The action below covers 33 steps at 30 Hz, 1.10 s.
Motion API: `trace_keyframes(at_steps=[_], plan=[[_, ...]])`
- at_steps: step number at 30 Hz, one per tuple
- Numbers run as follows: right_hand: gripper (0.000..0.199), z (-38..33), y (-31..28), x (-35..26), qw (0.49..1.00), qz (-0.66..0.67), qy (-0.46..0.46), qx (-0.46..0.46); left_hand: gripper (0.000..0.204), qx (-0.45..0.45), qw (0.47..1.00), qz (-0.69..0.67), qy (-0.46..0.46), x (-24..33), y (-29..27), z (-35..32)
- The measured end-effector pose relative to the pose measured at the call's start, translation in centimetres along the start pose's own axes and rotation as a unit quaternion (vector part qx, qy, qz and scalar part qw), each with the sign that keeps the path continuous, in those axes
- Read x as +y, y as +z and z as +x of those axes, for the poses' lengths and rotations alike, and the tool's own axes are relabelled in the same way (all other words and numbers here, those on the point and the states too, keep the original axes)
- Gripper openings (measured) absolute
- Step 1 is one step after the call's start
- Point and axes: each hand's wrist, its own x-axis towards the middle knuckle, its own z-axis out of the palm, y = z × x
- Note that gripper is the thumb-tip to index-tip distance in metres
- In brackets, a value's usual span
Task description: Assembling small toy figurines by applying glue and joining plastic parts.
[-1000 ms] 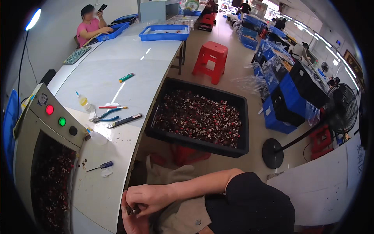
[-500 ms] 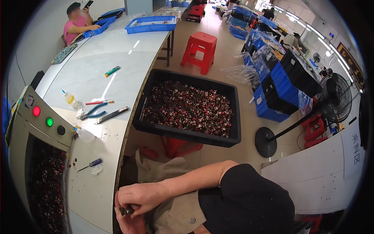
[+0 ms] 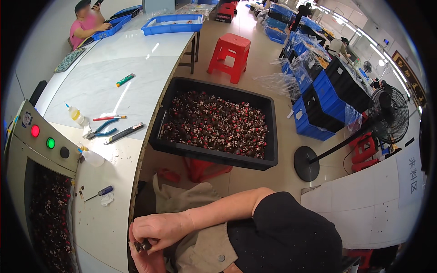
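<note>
At the lower left, in front of my body, my right hand (image 3: 164,230) is curled with its fingers pressed together over small dark pieces (image 3: 142,245). My left hand (image 3: 148,261) is just below and against it, with its fingers closed around the same pieces. The right hand partly covers the left one. The kind of the pieces is too small to make out. Beyond the hands stands a black tub (image 3: 214,160) full of small dark brown, red and white parts.
A white table (image 3: 100,232) runs along my left, bearing a screwdriver (image 3: 100,193), pliers (image 3: 104,130) and a squeeze bottle (image 3: 93,158). A machine (image 3: 50,154) with lit buttons stands at the left. A red stool (image 3: 230,52), a fan (image 3: 387,113) and stacked crates (image 3: 318,100) stand beyond.
The whole view has shifted slightly, so the scene sits a little further left. Both hands stay together on the dark pieces.
</note>
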Motion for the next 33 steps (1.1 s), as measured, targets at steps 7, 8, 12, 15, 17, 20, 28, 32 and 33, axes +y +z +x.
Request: trace_keyframes(at_steps=[7,8,12,15,17,20,28,32,33], plan=[[0.034,0.2,0.6,-0.1,1.000,-0.018,0.006,0.010,0.030,-0.022,0.999,0.026,0.008,0.4,-1.0,0.2],[0.033,0.2,0.6,-0.2,1.000,-0.014,0.008,0.009,0.032,-0.028,0.999,0.038,0.015,0.5,-1.0,-0.1],[0.026,1.1,0.7,-0.7,1.000,0.023,-0.013,-0.007,0.047,-0.054,0.993,-0.058,0.082,-0.4,-2.2,-1.0],[0.026,1.2,-0.3,-0.7,1.000,-0.009,0.010,-0.015,0.047,-0.099,0.990,-0.023,0.097,-0.3,-1.1,-0.2],[0.033,0.4,-0.2,-0.3,0.999,-0.046,0.009,0.012,0.049,-0.066,0.995,0.001,0.069,0.0,0.5,0.0],[0.041,-0.3,0.0,0.7,0.999,-0.047,0.022,-0.002,0.057,-0.068,0.997,-0.015,0.044,-0.3,-0.1,0.0],[0.045,-0.9,-0.5,0.0,0.972,0.087,0.186,-0.114,0.071,-0.078,0.988,0.086,0.100,-1.2,-2.5,-1.6],[0.038,-1.7,-1.2,-0.1,0.944,0.143,0.265,-0.135,0.078,-0.103,0.985,0.080,0.112,-1.6,-2.8,-1.8],[0.037,-1.6,-1.3,-0.4,0.920,0.178,0.320,-0.141,0.080,-0.105,0.980,0.112,0.127,-1.8,-2.6,-1.8]])
